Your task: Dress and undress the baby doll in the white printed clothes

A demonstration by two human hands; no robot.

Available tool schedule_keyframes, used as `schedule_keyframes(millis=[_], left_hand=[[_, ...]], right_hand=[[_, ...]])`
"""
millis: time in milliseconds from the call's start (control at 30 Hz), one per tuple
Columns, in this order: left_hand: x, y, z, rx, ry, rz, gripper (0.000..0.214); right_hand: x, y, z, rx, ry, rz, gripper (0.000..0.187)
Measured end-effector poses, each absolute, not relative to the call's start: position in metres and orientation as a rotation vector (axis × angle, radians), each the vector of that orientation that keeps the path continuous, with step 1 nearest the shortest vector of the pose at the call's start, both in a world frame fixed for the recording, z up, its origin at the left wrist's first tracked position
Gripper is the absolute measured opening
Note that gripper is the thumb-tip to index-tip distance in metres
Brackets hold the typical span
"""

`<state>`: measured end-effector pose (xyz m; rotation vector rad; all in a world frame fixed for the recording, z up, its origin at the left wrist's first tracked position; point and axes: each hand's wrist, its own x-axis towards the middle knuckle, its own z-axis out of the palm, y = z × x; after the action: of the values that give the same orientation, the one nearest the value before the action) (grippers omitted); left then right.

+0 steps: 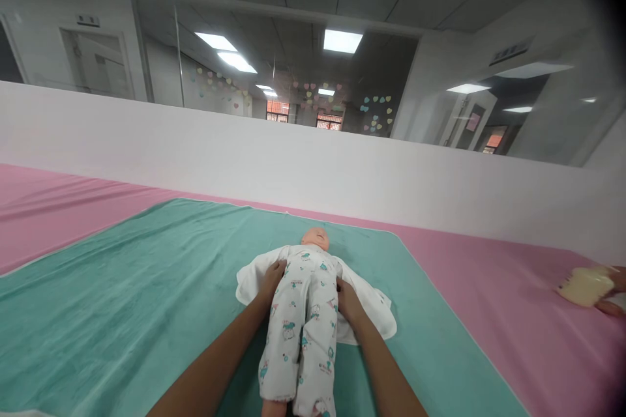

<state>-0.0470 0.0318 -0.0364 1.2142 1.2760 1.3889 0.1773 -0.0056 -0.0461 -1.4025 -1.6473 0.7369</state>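
A baby doll [315, 238] lies on its back, its head away from me and its feet toward me. It wears white baby trousers [306, 326] printed with small teal and pink figures. White cloth [374, 313], perhaps an open top, spreads out on both sides beneath it. My left hand [272, 279] is closed at the left side of the trousers near the waist. At the opposite side, my right hand [347, 300] grips the trousers, its fingertips partly hidden by the fabric.
A teal blanket [147, 280] lies under the doll, over a pink cover [484, 280]. At the right edge, a pale yellow item [584, 287] touches what looks like part of another doll. A white wall [293, 172] with a wide glass panel stands behind.
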Motion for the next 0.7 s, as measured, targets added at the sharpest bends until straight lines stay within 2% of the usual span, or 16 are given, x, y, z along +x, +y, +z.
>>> schedule_keyframes(millis=[167, 367, 533, 700], left_hand=[[-0.048, 0.029, -0.027, 1.453, 1.267, 1.530, 0.025], [-0.047, 0.016, -0.022, 1.848, 1.038, 1.370, 0.033], [-0.045, 0.021, -0.031, 1.681, 0.939, 1.205, 0.050], [-0.044, 0.021, -0.034, 1.734, 1.219, 1.257, 0.037]], right_hand=[[0.178, -0.004, -0.050, -1.386, -1.654, 0.720, 0.043], [0.180, 0.001, -0.061, -1.321, -1.671, 0.691, 0.039], [0.182, -0.002, -0.060, -1.227, -1.691, 0.734, 0.056], [0.185, -0.005, -0.057, -1.208, -1.732, 0.779, 0.065]])
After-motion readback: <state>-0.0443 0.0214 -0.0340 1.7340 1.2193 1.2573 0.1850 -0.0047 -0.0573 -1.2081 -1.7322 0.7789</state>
